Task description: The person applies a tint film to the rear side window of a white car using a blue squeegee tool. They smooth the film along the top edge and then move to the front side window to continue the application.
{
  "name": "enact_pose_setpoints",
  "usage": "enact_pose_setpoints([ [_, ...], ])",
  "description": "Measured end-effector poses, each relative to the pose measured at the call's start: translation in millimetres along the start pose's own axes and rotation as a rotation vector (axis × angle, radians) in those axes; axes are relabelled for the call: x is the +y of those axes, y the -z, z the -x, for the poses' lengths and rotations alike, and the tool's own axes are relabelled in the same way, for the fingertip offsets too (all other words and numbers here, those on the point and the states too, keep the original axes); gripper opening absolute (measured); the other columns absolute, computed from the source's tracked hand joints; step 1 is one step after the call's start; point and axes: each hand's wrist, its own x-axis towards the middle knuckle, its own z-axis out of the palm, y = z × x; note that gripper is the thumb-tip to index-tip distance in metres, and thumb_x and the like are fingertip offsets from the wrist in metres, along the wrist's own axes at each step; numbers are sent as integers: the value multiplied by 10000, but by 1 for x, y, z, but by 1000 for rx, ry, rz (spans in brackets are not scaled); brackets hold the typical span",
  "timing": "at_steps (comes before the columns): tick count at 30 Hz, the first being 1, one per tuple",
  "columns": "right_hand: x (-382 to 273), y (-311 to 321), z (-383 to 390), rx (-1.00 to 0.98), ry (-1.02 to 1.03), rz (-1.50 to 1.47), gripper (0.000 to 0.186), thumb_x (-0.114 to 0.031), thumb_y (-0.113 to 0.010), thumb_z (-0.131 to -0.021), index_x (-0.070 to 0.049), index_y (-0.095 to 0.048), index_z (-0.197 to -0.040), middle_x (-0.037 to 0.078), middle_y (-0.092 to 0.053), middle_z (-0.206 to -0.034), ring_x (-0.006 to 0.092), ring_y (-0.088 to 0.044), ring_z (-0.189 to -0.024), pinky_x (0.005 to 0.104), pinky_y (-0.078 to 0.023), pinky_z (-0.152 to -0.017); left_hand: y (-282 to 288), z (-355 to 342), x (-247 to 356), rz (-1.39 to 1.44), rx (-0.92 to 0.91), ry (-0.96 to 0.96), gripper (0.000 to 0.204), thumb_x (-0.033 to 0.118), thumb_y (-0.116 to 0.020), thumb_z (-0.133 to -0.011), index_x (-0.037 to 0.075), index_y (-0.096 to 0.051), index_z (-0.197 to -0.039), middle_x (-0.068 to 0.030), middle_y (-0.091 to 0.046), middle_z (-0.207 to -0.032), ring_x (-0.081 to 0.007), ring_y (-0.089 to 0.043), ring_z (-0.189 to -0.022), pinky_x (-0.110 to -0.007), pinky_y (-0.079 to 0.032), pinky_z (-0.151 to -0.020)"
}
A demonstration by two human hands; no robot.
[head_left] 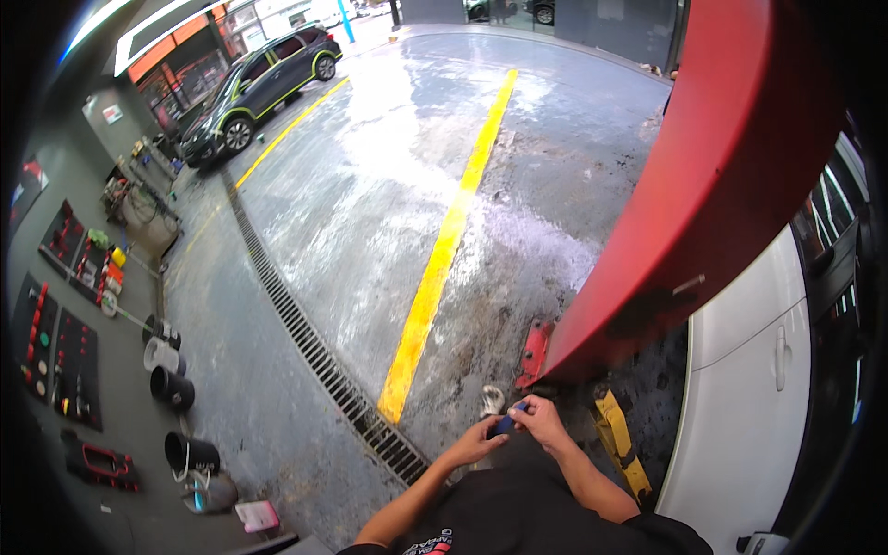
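Note:
Close to my body, both hands meet around a small dark blue object, whose kind I cannot make out. My left hand has its fingers closed on the lower left end of it. The fingers of my right hand pinch its upper right end. Part of the object is covered by the fingers. Just beyond the hands, a white and grey shoe shows on the floor.
To my right stand a red lift post with a red foot, a yellow lift arm and a white car. A drain grate crosses the wet floor. Black buckets line the left wall; a dark car is parked far left.

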Motion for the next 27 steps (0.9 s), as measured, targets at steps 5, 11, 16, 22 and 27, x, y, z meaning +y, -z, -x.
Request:
enact_pose_setpoints([
  [5,-34,58,-76,193,-64,-227,314,-328,-647,-1037,-26,-661,-1122,57,-702,-879,121,-681,-761,285,-571,-667,94,-112,8,-396,131,64,295,283,-668,-1020,9,-666,-1130,-54,-681,-903,-130,-600,-842,-324,-500,-771],
  [11,106,156,-95,337,-803,341,358,-385,-574,-1058,-61,-688,-1161,78,-754,-968,166,-671,-724,341,-513,-671,327,-155,7,-703,554,272,400,357,-689,-940,-6,-700,-1105,-242,-734,-986,-384,-725,-927,-474,-545,-797],
  [16,-19,148,-243,311,-639,170,417,-428,-560,-1058,-60,-676,-1216,78,-746,-1048,185,-681,-805,362,-523,-743,445,-131,-7,-831,883,551,362,301,-714,-866,-40,-708,-987,-224,-731,-871,-353,-725,-813,-463,-538,-715],
  [22,-181,98,-437,160,-516,-155,491,-480,-543,-1059,-58,-662,-1281,79,-738,-1145,209,-694,-902,387,-535,-830,505,-115,-61,-722,648,995,535,393,-734,-819,-30,-732,-1146,-309,-706,-1147,-448,-690,-1101,-495,-538,-965],
  [27,-305,35,-526,167,-646,-627,556,-524,-529,-1059,-57,-649,-1335,79,-730,-1225,228,-704,-983,408,-545,-903,615,-216,-67,-787,626,869,506,408,-774,-825,-39,-743,-1061,-312,-721,-1048,-455,-701,-1042,-513,-542,-926],
])
